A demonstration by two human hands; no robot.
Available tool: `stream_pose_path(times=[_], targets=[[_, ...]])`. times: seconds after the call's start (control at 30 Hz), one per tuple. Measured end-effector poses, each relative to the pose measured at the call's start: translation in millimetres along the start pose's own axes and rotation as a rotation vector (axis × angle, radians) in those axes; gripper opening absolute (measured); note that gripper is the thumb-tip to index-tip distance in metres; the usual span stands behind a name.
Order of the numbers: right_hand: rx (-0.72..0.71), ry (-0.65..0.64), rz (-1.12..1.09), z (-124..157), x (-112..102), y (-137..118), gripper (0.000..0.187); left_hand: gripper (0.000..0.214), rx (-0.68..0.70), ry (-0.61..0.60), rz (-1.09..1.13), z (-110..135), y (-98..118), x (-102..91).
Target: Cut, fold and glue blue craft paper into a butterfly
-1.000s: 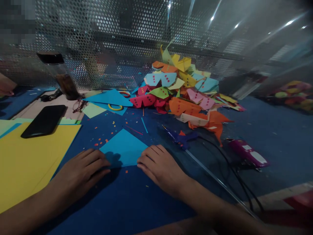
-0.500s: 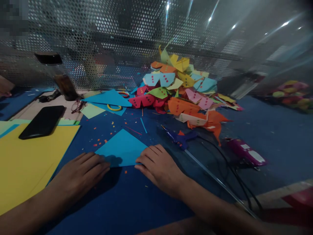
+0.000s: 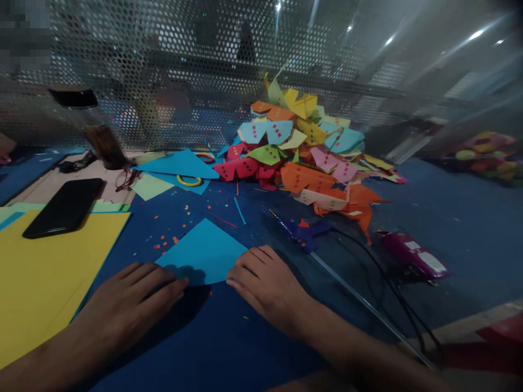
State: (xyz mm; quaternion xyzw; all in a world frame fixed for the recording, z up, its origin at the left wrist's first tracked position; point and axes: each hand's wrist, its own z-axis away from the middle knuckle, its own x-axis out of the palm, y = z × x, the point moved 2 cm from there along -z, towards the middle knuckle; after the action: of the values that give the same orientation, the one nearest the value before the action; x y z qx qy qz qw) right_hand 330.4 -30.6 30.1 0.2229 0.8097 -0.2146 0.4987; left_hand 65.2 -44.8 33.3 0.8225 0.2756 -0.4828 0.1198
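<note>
A sheet of blue paper (image 3: 204,250), folded into a triangle with its peak pointing away from me, lies between my hands on the dark blue table. My left hand (image 3: 139,296) pinches its left corner, thumb along the near edge. At the right corner, my right hand (image 3: 261,275) has its fingers curled over the paper and the thumb below. The near edge bows slightly between the two hands. Tiny red and orange paper scraps (image 3: 163,239) are scattered beyond the left corner. A blue glue gun (image 3: 302,234) with a long clear glue stick rests right of my right hand.
Folded coloured paper shapes (image 3: 294,147) are heaped at the back against a perforated metal panel (image 3: 183,65). Yellow sheets (image 3: 53,272) with a black phone (image 3: 67,207) lie left, near a bottle (image 3: 102,136). A purple pouch-like item (image 3: 414,256) and black cable (image 3: 379,267) are right.
The near edge of the blue paper, nearly straight before, now bows. Both hands have shifted slightly toward me and still hold the corners. The view has moved a little.
</note>
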Motion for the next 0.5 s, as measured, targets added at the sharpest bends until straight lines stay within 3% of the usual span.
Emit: stream_pose_path(times=[0.27, 0.5], targets=[[0.021, 0.004, -0.028, 0.7, -2.6, -1.3, 0.025, 0.025, -0.050, 0.011, 0.068, 1.2, 1.5, 2.1], [0.023, -0.004, -0.035, 1.3, -2.6, -1.7, 0.021, 0.026, -0.069, -0.005, 0.088, 0.4, 1.2, 3.7]])
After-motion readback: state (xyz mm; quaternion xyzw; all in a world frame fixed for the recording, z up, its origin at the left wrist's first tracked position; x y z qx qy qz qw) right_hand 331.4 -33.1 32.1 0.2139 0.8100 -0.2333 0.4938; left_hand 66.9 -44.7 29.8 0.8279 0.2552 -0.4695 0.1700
